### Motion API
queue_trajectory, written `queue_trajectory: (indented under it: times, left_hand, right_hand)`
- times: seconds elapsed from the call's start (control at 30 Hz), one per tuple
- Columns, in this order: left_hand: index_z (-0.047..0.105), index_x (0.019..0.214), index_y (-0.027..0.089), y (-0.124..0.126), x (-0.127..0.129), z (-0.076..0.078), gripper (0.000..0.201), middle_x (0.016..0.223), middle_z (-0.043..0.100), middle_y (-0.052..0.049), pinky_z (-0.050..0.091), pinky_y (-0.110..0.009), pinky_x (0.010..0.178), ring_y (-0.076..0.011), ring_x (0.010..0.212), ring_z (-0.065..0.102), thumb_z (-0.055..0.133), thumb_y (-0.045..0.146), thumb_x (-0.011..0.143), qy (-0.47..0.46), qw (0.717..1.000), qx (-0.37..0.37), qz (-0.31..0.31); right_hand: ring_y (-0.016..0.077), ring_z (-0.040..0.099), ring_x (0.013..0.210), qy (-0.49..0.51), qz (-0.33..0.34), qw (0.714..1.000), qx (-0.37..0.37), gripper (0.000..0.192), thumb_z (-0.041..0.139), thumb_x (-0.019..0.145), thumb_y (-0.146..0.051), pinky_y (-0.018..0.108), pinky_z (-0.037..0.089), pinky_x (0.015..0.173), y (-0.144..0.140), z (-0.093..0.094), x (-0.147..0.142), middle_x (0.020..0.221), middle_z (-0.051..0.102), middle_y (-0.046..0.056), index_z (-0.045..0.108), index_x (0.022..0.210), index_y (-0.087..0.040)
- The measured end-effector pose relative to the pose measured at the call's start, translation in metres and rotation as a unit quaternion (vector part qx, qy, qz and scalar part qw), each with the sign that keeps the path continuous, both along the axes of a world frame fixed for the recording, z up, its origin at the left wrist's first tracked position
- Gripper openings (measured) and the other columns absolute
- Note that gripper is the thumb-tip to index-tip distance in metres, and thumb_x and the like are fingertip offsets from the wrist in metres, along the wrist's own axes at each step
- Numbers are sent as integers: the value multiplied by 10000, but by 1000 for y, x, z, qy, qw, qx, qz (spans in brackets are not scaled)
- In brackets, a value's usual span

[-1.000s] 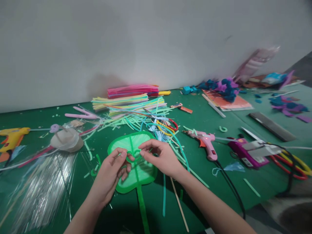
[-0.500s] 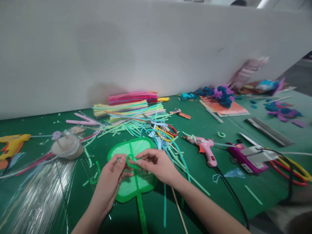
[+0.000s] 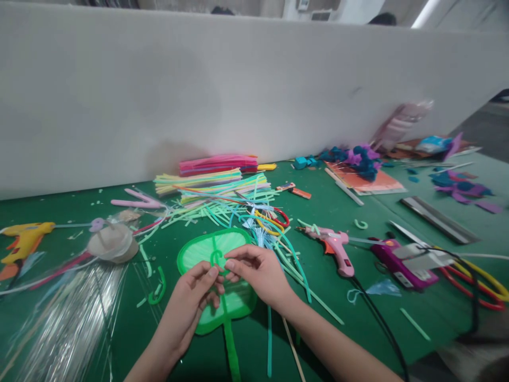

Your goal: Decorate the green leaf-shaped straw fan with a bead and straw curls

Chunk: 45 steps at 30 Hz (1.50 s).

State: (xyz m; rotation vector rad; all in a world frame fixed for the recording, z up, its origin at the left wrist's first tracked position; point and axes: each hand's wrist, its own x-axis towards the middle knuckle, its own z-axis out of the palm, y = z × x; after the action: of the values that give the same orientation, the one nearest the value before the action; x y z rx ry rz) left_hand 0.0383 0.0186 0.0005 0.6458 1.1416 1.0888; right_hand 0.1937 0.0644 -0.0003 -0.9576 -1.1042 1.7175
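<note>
A green heart-shaped fan [image 3: 199, 254] with a green handle lies flat on the green table. Over its middle, my left hand [image 3: 191, 305] and my right hand [image 3: 258, 273] meet fingertip to fingertip. Between them they pinch a small curled green strip [image 3: 217, 258] that rests on the fan's face. My left fingers hold its lower end, my right thumb and forefinger its right side. The fan's lower half is partly hidden under both hands.
Bundles of coloured strips [image 3: 210, 180] lie behind the fan. A pink glue gun [image 3: 336, 244] sits to the right, a yellow glue gun [image 3: 24, 239] at far left. Red-handled scissors [image 3: 276, 215], a purple tool [image 3: 397, 257], clear film [image 3: 67, 313] and foam scraps [image 3: 360, 156] surround them.
The view has tilted up a little. My hands have closed together over the fan, and the curled green strip now sits pinched between the fingertips of both.
</note>
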Motion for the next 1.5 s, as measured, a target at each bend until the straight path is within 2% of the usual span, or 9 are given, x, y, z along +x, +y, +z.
queue_trajectory:
  times: [0.13, 0.33, 0.57, 0.67, 0.8, 1.03, 1.2, 1.3, 1.5]
  left_hand:
    - [633, 751, 148, 1, 0, 0, 291, 675, 598, -1, 459, -180, 505, -99, 606, 539, 786, 394, 729, -3, 1000, -10, -1]
    - [651, 763, 142, 2, -1, -4, 309, 665, 616, -12, 461, -208, 504, -102, 542, 542, 749, 435, 754, 104, 994, 33, 10]
    - [628, 738, 154, 1, -3, 0, 282, 686, 602, -8, 460, -202, 507, -117, 611, 554, 763, 401, 743, 8, 1000, -8, -7]
    - [635, 739, 156, 1, -4, -2, 292, 660, 608, -4, 452, -217, 518, -114, 555, 546, 728, 431, 772, 71, 997, 24, -24]
    - [642, 725, 162, 1, -3, -2, 312, 626, 635, -9, 441, -232, 548, -118, 494, 560, 700, 462, 788, 158, 983, 63, -63]
    - [637, 724, 157, 0, -4, -2, 328, 633, 637, -21, 435, -230, 525, -117, 487, 554, 668, 472, 812, 125, 987, 46, -94]
    - [631, 738, 159, -1, -4, -1, 302, 653, 602, -12, 444, -220, 496, -125, 547, 553, 691, 448, 802, 60, 994, 11, -89]
    - [637, 736, 160, 0, -4, -2, 311, 639, 609, -6, 444, -222, 507, -119, 520, 547, 692, 459, 799, 108, 991, 35, -71]
    - [670, 827, 172, 2, -6, -7, 279, 680, 655, -6, 473, -223, 576, -121, 548, 583, 705, 447, 793, 172, 981, 81, 28]
  right_hand:
    - [150, 678, 600, -1, -3, 1000, 12, 312, 838, 641, -414, 289, 579, 631, -1, 1, 0, 720, 710, 4, 729, 829, -190]
    - [148, 672, 613, -17, 15, 1000, 5, 318, 840, 639, -405, 292, 569, 662, 0, 0, 1, 687, 699, -4, 730, 844, -188]
    - [130, 660, 628, 9, 41, 999, -4, 349, 844, 636, -423, 268, 563, 658, 1, 1, 2, 712, 695, -6, 721, 854, -179]
    - [132, 651, 649, -3, 52, 999, -10, 383, 792, 694, -480, 256, 554, 622, 1, 1, 2, 743, 689, 1, 703, 903, -172]
    - [127, 610, 624, -32, 74, 997, 6, 397, 750, 718, -538, 233, 514, 541, 1, 1, 2, 724, 656, -3, 697, 830, -161]
    - [126, 598, 627, -13, 73, 997, 14, 351, 786, 702, -481, 243, 493, 583, 2, -3, 4, 679, 649, -16, 716, 875, -184]
    - [131, 616, 652, -12, 70, 997, 33, 330, 788, 710, -461, 264, 504, 653, 3, -4, 4, 700, 671, -8, 731, 875, -181]
    - [136, 622, 660, -12, 66, 998, 7, 385, 764, 722, -507, 259, 514, 619, 2, -2, 4, 732, 674, 2, 716, 898, -167]
    - [114, 624, 627, -10, 77, 996, -32, 478, 817, 656, -495, 237, 512, 590, 3, -2, 3, 715, 668, -10, 662, 947, -149]
